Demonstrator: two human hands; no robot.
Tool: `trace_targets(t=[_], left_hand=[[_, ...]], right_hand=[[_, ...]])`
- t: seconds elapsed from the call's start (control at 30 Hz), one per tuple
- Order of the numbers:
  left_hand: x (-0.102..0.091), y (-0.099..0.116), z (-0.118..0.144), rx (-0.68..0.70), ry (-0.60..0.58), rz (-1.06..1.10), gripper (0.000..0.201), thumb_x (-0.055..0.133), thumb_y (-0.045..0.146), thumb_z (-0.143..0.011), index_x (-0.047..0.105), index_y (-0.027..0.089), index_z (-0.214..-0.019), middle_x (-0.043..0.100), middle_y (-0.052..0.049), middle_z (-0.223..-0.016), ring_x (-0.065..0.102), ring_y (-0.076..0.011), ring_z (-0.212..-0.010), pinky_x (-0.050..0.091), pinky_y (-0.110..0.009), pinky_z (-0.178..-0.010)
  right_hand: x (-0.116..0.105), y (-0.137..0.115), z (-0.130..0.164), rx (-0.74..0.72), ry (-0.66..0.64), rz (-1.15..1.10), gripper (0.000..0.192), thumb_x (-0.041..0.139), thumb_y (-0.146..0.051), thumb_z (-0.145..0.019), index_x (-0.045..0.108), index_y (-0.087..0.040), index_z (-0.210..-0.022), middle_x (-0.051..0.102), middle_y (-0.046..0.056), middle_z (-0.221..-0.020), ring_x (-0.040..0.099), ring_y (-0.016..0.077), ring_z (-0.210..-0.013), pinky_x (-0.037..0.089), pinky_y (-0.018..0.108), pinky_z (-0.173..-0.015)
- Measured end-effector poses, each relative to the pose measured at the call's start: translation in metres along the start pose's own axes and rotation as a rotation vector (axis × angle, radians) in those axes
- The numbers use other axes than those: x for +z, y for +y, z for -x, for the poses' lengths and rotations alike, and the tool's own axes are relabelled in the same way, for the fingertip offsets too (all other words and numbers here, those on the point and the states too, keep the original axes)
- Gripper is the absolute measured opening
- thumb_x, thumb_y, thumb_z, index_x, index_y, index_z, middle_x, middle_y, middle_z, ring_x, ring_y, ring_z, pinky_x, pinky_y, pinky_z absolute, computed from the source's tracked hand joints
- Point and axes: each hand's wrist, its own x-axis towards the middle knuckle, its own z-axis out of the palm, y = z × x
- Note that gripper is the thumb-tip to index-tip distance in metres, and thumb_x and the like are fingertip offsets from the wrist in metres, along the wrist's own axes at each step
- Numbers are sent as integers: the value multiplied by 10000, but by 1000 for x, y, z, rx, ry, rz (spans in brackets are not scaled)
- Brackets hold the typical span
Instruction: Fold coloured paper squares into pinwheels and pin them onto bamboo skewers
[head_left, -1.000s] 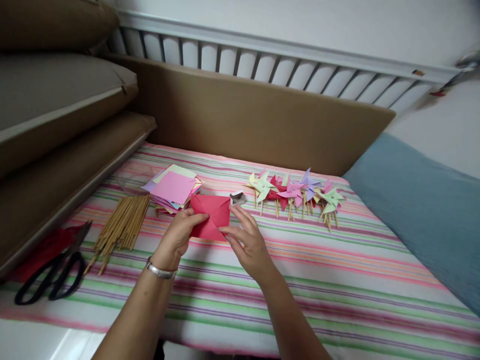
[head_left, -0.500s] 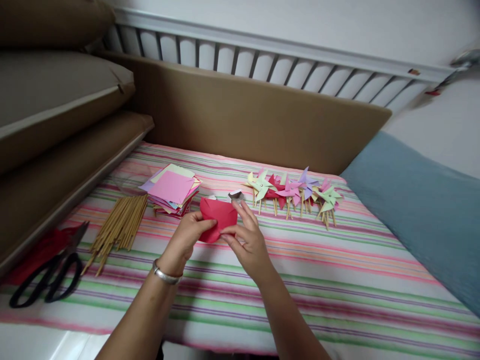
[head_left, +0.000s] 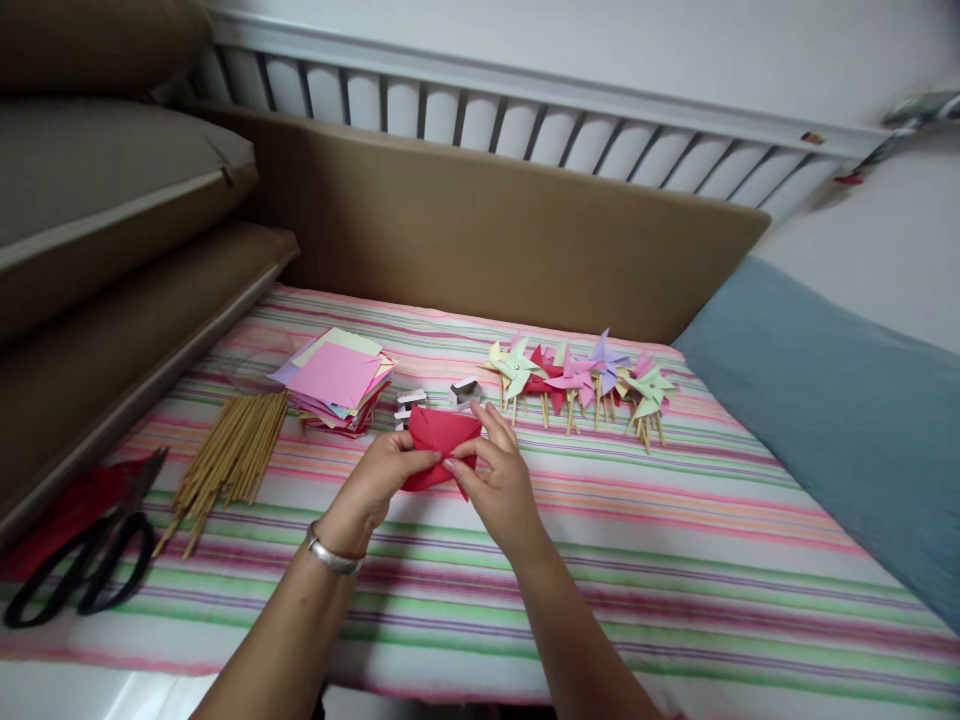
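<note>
A red paper sheet (head_left: pixel 444 430) is held up above the striped cloth, partly folded in toward its middle. My left hand (head_left: pixel 386 472) grips its left side, the thumb pressing near the centre. From the right, my right hand (head_left: pixel 491 475) pinches a part of the paper close to that thumb, its other fingers raised behind the edge. Just beyond the paper sit two small open boxes, the left box (head_left: pixel 409 402) and the right box (head_left: pixel 465 391); their contents are too small to make out. A stack of coloured paper squares (head_left: pixel 337 375) lies to the left.
Thin wooden sticks (head_left: pixel 232 455) lie in a bundle at left, near black-handled scissors (head_left: pixel 97 560) and red material (head_left: pixel 67 515). Several finished paper pinwheels (head_left: pixel 574 375) lie at back right. A brown board (head_left: pixel 487 220) stands behind; large cushion-like pieces (head_left: pixel 127 280) are piled at left.
The red paper has been folded further inward, and my right fingers have closed in beside my left thumb. The left small box shows more now. The view has shifted slightly.
</note>
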Motion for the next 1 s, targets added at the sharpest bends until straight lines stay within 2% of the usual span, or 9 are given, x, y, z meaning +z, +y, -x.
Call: trace_targets(t=[0.2, 0.43, 0.53, 0.6, 0.67, 0.77, 0.87, 1.0], left_hand=[[-2, 1, 0, -22, -68, 11, 212, 772, 255, -535, 726, 119, -691, 702, -53, -661, 594, -131, -579, 438, -241, -631], [-2, 1, -1, 7, -51, -82, 173, 763, 225, -517, 715, 120, -645, 676, -41, -602, 558, -118, -532, 401, -227, -571], [-4, 1, -3, 36, -20, -173, 102, 722, 202, -536, 701, 123, -597, 640, -17, -536, 517, -108, -484, 371, -225, -531], [-5, 1, -3, 43, -35, -232, 65, 693, 184, -549, 693, 129, -582, 630, -9, -526, 514, -114, -484, 366, -229, -530], [-4, 0, -3, 45, -73, -280, 38, 669, 169, -555, 682, 135, -566, 620, -3, -522, 511, -117, -488, 363, -231, -530], [-1, -2, -1, 31, -168, -323, 20, 644, 150, -555, 661, 142, -546, 596, 9, -511, 491, -111, -479, 355, -230, -520], [2, -6, 0, 6, -260, -350, 27, 623, 136, -560, 643, 144, -543, 581, 16, -514, 477, -103, -474, 361, -232, -522], [4, -12, -1, -10, -292, -366, 34, 632, 147, -564, 622, 146, -532, 573, 13, -512, 491, -110, -476, 392, -239, -526]], right_hand=[[-1, -1, -1, 26, -13, 1, 50, 628, -231, -748, 632, -209, -703, 441, 92, -1373, 278, 279, -1328, 279, 505, -1038], [1, 0, -1, 36, 4, 43, 29, 637, -190, -711, 629, -209, -731, 461, 104, -1352, 310, 288, -1309, 286, 516, -1031], [-7, 1, -4, 68, 26, 3, 296, 660, -203, -684, 627, -224, -978, 485, 108, -1328, 382, 283, -1266, 308, 502, -1029], [-16, 2, -5, 113, 23, -68, 487, 663, -223, -685, 554, -250, -1158, 528, 95, -1280, 448, 273, -1216, 356, 476, -999], [-25, 3, -6, 184, -49, -167, 583, 659, -232, -692, 484, -272, -1247, 602, 77, -1170, 536, 256, -1120, 442, 425, -911], [-31, 5, -6, 304, -247, -327, 641, 646, -205, -696, 432, -278, -1295, 664, 25, -906, 637, 204, -847, 516, 328, -707], [-30, 7, -5, 373, -387, -423, 661, 635, -170, -688, 421, -268, -1306, 619, -27, -730, 596, 143, -626, 491, 261, -567], [-26, 10, -3, 399, -440, -490, 657, 631, -147, -672, 444, -271, -1290, 616, -32, -706, 543, 121, -548, 450, 226, -487]])
